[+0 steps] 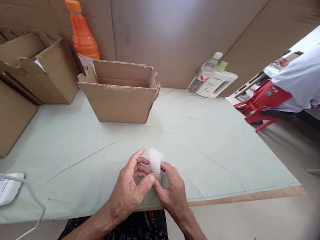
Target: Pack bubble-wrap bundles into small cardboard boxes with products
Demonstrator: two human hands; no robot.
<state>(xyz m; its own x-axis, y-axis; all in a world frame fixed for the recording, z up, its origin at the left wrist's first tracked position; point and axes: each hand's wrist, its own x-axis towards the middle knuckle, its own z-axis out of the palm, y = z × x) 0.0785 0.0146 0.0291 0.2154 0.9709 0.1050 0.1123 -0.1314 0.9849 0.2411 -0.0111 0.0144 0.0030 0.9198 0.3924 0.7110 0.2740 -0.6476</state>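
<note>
Near the front edge of the table, a small roll of translucent white bubble wrap [155,159] stands upright between my hands. My left hand [132,183] is at its left side, fingers curved behind and thumb touching the front. My right hand [173,188] pinches the roll from the right between thumb and fingers. Whether anything is wrapped inside cannot be made out. Beyond my hands, an open cardboard box [119,104] stands on the pale green table cover [203,143].
More open cardboard boxes [54,75] stand at the left, beside an orange bottle [83,36]. A clear bottle [203,75] and a white jug [214,83] are at the back right. A grey cable [33,196] crosses a white pack [6,190]. A person sits on a red chair [270,97].
</note>
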